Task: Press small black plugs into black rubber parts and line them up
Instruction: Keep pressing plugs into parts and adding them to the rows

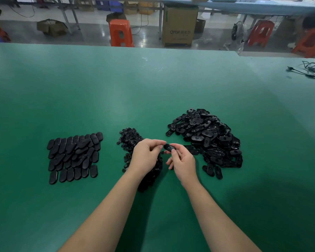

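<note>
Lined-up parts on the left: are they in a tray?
No, the lined-up parts lie in rows directly on the green table, left of the plug pile.

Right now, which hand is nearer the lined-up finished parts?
Left. The left hand hovers over the plug pile, just right of the lined-up parts. The right hand is farther right, pinching a rubber part.

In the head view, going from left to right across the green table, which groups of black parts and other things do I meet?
Lined-up rubber parts → pile of small plugs → loose heap of rubber parts → black cables at the far right edge.
</note>
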`<action>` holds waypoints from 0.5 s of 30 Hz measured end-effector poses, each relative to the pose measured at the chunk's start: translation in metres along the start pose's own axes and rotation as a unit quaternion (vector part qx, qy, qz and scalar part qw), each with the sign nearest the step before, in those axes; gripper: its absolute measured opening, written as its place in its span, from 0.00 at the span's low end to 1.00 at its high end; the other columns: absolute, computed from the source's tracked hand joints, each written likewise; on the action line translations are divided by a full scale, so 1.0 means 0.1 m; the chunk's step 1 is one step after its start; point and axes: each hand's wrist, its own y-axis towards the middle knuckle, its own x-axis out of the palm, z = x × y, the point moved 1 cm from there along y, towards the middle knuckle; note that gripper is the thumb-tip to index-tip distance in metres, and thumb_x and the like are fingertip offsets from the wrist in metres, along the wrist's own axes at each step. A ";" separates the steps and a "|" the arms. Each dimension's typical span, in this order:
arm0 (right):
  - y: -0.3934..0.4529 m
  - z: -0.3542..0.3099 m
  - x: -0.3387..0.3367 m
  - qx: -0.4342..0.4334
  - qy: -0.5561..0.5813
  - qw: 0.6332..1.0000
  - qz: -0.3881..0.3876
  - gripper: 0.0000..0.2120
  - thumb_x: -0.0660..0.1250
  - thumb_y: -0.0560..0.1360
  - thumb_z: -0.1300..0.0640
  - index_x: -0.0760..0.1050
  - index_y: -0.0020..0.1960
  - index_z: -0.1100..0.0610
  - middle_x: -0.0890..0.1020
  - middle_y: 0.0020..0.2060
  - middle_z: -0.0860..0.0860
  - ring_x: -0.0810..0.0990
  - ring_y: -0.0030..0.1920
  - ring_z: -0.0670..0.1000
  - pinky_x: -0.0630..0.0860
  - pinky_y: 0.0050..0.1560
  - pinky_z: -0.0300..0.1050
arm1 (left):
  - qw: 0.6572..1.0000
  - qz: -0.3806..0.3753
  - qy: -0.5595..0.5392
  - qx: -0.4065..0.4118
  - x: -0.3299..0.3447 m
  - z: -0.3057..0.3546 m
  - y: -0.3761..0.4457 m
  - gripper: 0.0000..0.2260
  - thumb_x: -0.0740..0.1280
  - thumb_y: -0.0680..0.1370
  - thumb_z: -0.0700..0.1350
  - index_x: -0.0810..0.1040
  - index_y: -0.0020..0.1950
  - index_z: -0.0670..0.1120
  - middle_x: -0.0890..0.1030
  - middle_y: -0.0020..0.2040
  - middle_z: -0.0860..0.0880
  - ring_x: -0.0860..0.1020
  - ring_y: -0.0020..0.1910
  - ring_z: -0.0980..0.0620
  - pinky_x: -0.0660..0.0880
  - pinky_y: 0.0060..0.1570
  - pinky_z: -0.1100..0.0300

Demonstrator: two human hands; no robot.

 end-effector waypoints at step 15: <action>-0.01 -0.01 -0.02 -0.005 -0.038 0.999 0.001 0.11 0.62 0.82 0.63 0.79 0.52 0.48 0.84 0.35 0.45 0.77 0.27 0.47 0.75 0.30 0.38 | 0.994 0.032 -0.035 -0.094 0.20 -0.03 0.06 0.07 0.71 0.77 0.39 0.84 0.42 0.50 0.85 0.36 0.50 0.81 0.31 0.52 0.82 0.38 0.52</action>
